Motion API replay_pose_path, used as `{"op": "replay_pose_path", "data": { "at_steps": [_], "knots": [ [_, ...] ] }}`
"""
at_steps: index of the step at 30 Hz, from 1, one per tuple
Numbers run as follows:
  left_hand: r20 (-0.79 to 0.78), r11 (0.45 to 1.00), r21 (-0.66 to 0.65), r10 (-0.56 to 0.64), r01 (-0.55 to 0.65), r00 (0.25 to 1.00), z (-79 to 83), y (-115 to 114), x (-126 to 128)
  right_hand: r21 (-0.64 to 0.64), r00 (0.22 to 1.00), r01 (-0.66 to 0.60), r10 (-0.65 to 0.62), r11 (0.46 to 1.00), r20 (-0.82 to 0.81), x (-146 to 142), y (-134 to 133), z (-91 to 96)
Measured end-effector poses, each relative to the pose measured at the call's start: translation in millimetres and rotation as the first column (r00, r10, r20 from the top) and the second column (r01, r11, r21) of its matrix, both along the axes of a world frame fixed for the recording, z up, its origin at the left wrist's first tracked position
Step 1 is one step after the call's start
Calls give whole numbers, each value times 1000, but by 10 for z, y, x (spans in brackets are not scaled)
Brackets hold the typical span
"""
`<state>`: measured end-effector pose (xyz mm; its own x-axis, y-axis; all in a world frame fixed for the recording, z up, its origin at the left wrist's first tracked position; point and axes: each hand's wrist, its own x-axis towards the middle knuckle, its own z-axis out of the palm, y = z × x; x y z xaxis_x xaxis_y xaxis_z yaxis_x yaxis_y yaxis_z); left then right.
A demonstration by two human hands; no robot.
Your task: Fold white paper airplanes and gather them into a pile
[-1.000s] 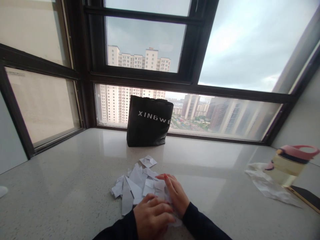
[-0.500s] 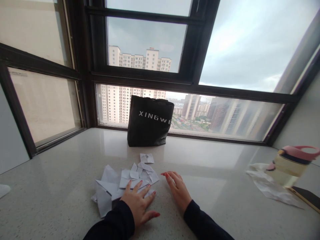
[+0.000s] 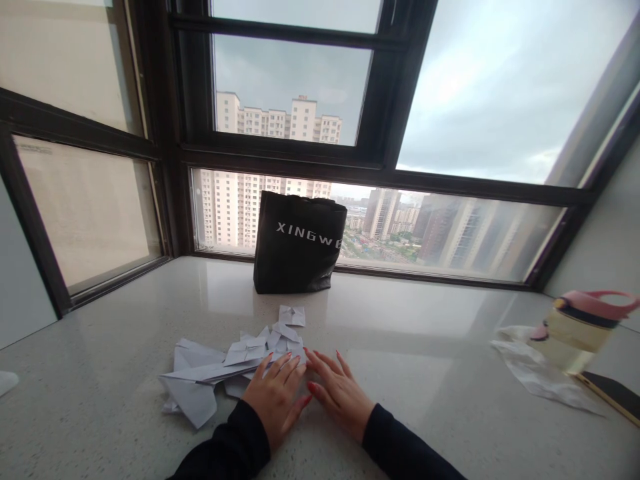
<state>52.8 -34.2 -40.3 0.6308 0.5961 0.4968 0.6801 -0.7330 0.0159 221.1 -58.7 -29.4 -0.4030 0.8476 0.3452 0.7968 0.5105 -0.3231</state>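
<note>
A loose heap of folded white paper pieces (image 3: 245,351) lies on the speckled white counter. My left hand (image 3: 278,400) rests at the heap's near right edge, fingers stretched out, its fingertips over the paper. Close beside it, my right hand (image 3: 341,399) has its fingers extended toward the heap's right edge; its fingertips nearly meet those of the left. At the left of the heap a larger folded paper (image 3: 193,393) sticks out with pointed flaps. One small folded paper square (image 3: 292,315) sits apart, just beyond the heap. Whatever is under my palms is hidden.
A black bag (image 3: 300,243) with white lettering stands upright by the window. To the right are a pink-lidded bottle (image 3: 575,333), a crumpled white tissue (image 3: 537,377) and a dark phone (image 3: 613,397). A white object (image 3: 7,381) shows at the left edge.
My right hand has moved left to the heap's edge, close to my left hand. The paper heap has shifted left, and its larger folded sheet has turned and spread leftward.
</note>
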Motion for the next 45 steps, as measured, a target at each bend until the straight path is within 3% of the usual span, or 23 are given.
{"op": "replay_pose_path", "data": {
  "at_steps": [3,6,9,17,19,21,23,25,32,36,40,45],
  "knots": [
    [-36,998,-46,-39,37,999,-24,10,-24,54,998,-70,70,996,-1,-13,-5,12],
    [-91,991,-124,-54,43,994,0,21,-57,83,991,44,-33,996,-128,28,50,-8],
    [-112,982,-171,63,-81,992,63,5,-58,47,966,150,-137,988,-218,91,179,-19],
    [-109,941,-137,298,-311,948,261,-124,-31,-140,942,267,-289,953,-169,-80,808,127],
    [-106,955,-152,240,-255,965,242,-109,-25,-172,938,272,-301,947,-170,-197,914,149],
    [-115,973,-194,103,-124,988,190,-74,-12,-207,947,230,-268,951,-179,-329,953,156],
    [-131,970,-241,-17,-15,991,124,-38,-2,-233,960,149,-197,961,-200,-455,938,160],
    [-148,968,-252,-20,-18,989,75,-12,-5,-245,964,74,-133,967,-231,-546,897,172],
    [-210,933,-203,254,-296,944,167,3,-97,-231,922,85,-165,969,-350,-429,661,233],
    [-205,912,-192,325,-363,923,256,1,-124,-237,918,76,-161,968,-362,-212,344,121],
    [-131,953,-177,226,-247,965,180,44,-101,-211,959,123,-171,970,-225,-26,119,-76],
    [-39,985,-174,-26,19,999,-107,107,-39,-49,998,68,-69,996,0,58,82,-162]
  ]
}}
